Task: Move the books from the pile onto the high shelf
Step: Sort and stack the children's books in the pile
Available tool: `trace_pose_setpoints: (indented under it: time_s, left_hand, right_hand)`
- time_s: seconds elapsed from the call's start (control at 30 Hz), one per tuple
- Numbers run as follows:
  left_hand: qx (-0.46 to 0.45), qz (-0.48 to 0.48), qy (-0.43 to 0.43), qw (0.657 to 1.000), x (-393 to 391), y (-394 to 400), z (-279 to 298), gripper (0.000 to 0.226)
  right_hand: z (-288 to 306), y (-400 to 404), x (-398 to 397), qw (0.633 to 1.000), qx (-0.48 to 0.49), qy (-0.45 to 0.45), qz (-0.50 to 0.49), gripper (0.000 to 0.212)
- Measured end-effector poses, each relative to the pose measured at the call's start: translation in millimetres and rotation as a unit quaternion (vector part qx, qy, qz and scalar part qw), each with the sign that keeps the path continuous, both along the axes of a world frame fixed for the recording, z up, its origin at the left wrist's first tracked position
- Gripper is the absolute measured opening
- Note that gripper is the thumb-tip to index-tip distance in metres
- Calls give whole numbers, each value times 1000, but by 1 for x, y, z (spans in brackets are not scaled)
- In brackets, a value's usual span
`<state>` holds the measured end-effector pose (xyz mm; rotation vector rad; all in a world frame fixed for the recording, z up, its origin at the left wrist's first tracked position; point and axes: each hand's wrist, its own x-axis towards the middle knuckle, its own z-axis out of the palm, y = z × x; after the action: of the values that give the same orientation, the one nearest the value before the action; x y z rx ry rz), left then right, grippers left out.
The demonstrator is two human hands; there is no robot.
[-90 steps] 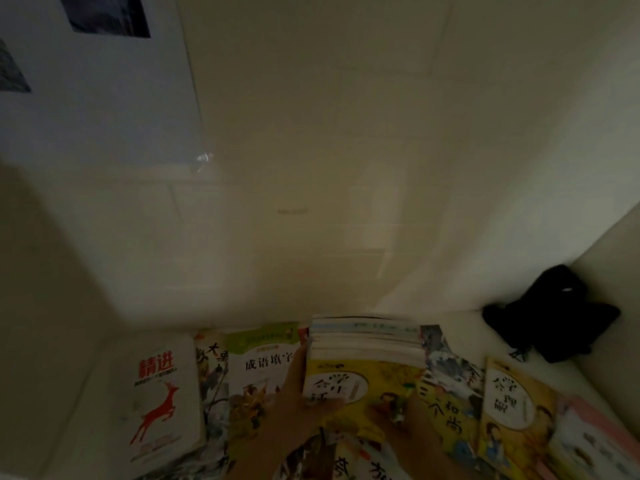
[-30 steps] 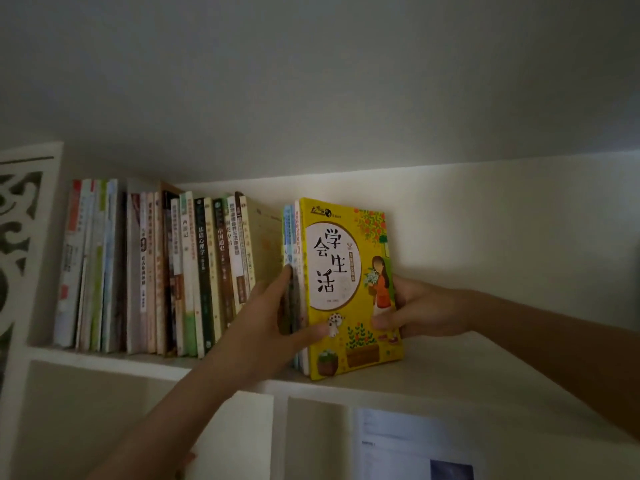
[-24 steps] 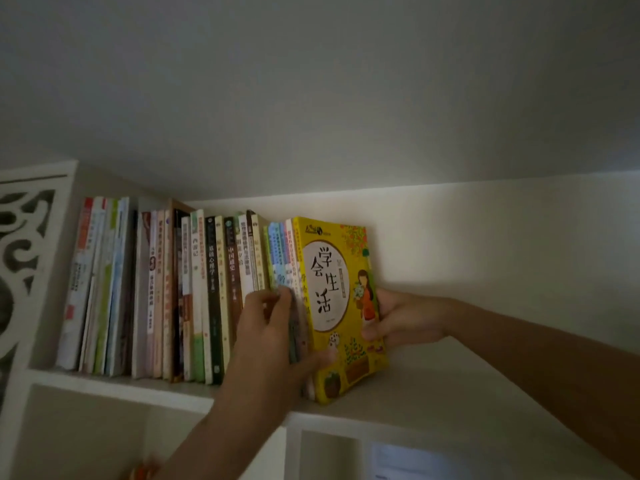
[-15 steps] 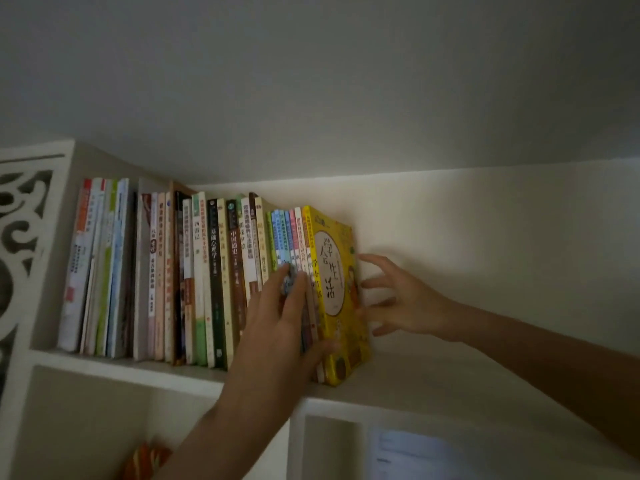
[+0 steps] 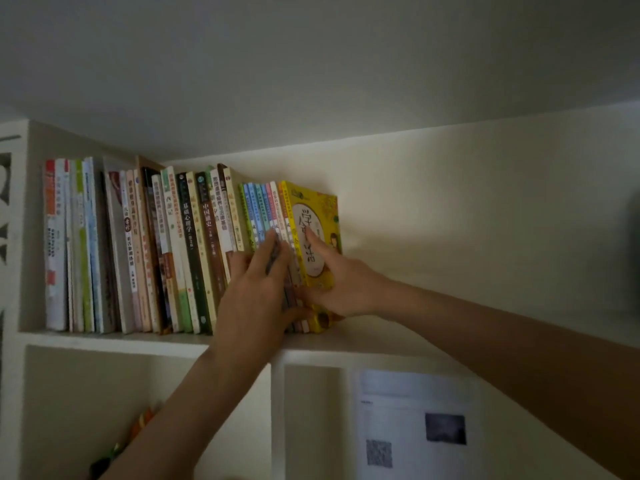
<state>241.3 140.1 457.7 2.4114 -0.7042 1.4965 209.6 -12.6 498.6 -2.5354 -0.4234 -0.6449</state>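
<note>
Two hands settle a batch of thin books (image 5: 273, 216) upright on the high shelf (image 5: 363, 337), at the right end of the row. Left hand (image 5: 256, 292) lies flat-fingered on the spines, likely nudging them toward the shelf's back. Right hand (image 5: 341, 282) presses extended fingers against the yellow book (image 5: 320, 211), probably so nothing topples rightward.
</note>
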Motion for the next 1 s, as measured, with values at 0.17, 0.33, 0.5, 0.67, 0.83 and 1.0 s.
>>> trace_pose_setpoints:
  time_s: [0.17, 0.33, 0.5, 0.67, 0.83, 1.0]
  left_hand:
    - [-43, -16, 12, 999, -49, -20, -1, 64]
    - [-6, -293, -2, 956, -157, -109, -37, 20]
    - [42, -485, 190, 853, -240, -230, -144, 21]
    - [222, -458, 469, 722, -299, -344, -310, 34]
    - [390, -354, 663, 532, -312, -398, -426, 25]
    - [350, -362, 714, 486, -320, -452, -493, 24]
  right_hand:
    - [-13, -15, -46, 992, -115, -39, -28, 40]
    - [-42, -103, -188, 977, -135, -110, -119, 15]
    - [-171, -211, -319, 971, -28, -43, -235, 17]
    - [-340, -311, -408, 893, 78, 187, -402, 16]
    - [-465, -374, -526, 733, 146, 373, -549, 32]
    - [-529, -381, -583, 632, 261, 371, -628, 21]
